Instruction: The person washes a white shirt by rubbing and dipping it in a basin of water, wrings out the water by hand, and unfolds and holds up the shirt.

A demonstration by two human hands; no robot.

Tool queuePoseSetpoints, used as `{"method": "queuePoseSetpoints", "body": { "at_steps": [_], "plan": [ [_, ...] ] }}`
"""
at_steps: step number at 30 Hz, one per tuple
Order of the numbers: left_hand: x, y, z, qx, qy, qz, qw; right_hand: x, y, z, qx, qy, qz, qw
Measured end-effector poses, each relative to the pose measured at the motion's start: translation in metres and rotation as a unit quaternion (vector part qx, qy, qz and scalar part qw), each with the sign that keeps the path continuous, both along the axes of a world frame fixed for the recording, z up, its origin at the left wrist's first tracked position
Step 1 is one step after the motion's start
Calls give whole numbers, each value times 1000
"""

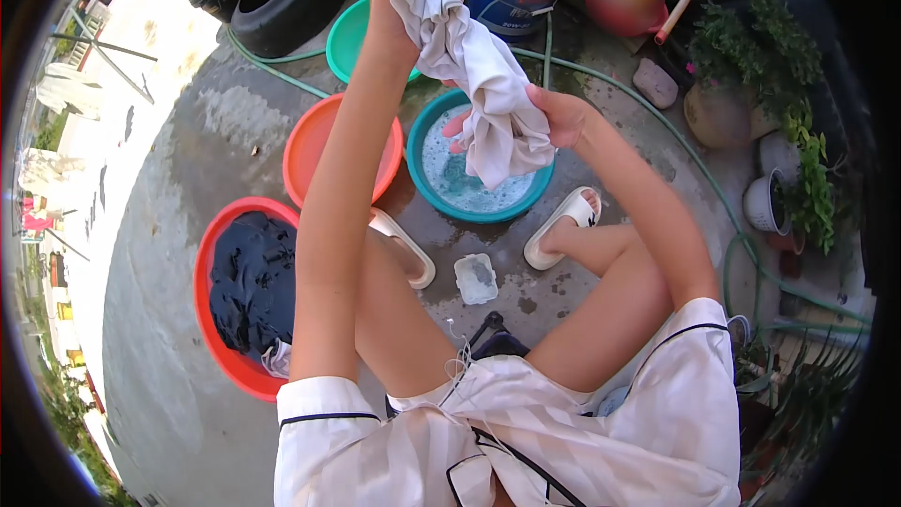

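Note:
A bunched white cloth (488, 84), perhaps a garment, hangs in the air between my hands. My left hand (402, 0) is closed around its upper part, near the top of the head view. Lower and to the right, my right hand (561, 118) grips the hanging end, with fingertips showing on the far side of the folds. Directly beneath is a teal basin (419, 178) of foamy, soapy water (479, 197). The cloth's lower end is above the foam and covers part of the basin.
Left of the teal basin stand an orange basin (293, 161) and a red tub (208, 338) holding dark wet cloth (251, 272). Behind are a green basin (345, 42) and a blue bucket (511, 0). A small clear container (476, 279) sits between my feet. A hose (680, 131) curves right, near potted plants.

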State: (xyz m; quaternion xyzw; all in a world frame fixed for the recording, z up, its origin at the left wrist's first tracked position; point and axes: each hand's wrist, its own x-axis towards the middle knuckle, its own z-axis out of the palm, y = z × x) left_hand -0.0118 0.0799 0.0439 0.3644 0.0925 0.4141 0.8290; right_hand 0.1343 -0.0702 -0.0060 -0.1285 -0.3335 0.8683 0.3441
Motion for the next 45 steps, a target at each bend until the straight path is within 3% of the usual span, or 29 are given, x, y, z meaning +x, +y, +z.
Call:
{"method": "queuePoseSetpoints", "body": {
  "at_steps": [4, 6, 8, 10, 13, 16, 20, 23, 25, 27, 28, 31, 33, 34, 36, 38, 40, 42, 45],
  "plan": [
    [-2, -21, -9, 64, 101, 131, 984, 2, -3, -8, 0, -161, -34, 986],
    [-7, -22, -15, 48, 122, 129, 983, 4, 3, -9, 50, -349, -93, 931],
    [-12, -15, -30, 31, 133, 105, 985, 14, 14, -15, 116, -480, -159, 855],
    [-12, -17, -37, -46, 78, 85, 992, 23, 27, -13, 252, -582, -272, 723],
    [-13, -19, -50, -127, 20, 57, 990, 36, 37, 0, 238, -743, -335, 529],
    [-13, -22, -62, -130, 30, 50, 990, 46, 47, 6, 251, -756, -396, 456],
    [-18, -22, -71, 4, 84, -12, 996, 60, 64, 11, 302, -656, -531, 443],
    [-27, -32, -74, 26, 127, -57, 990, 64, 79, 17, 321, -580, -595, 454],
    [-36, -32, -81, 110, 252, -119, 954, 56, 83, 27, 318, -517, -624, 492],
    [-47, -41, -89, 189, 408, -116, 886, 44, 86, 37, 323, -461, -658, 500],
    [-54, -38, -105, 288, 440, -69, 847, 35, 80, 49, 322, -487, -641, 498],
    [-92, -11, -153, 489, 611, 13, 622, 27, 85, 61, 367, -422, -639, 528],
    [-116, 28, -160, 341, 764, 3, 548, 26, 87, 66, 413, -428, -662, 456],
    [-120, 33, -151, 293, 715, 57, 632, 25, 87, 69, 434, -430, -673, 418],
    [-124, 41, -124, 184, 584, 161, 774, 24, 85, 77, 434, -439, -656, 435],
    [-97, 8, -63, 191, 433, 153, 868, 23, 81, 83, 429, -443, -635, 466],
    [-67, -1, -46, 300, 349, 133, 878, 22, 80, 85, 421, -441, -605, 512],
    [-36, -13, -32, 373, 313, 91, 869, 24, 85, 81, 375, -405, -567, 611],
    [-3, -24, -21, 374, 233, 9, 898, 27, 87, 77, 344, -344, -497, 719]
  ]
}}
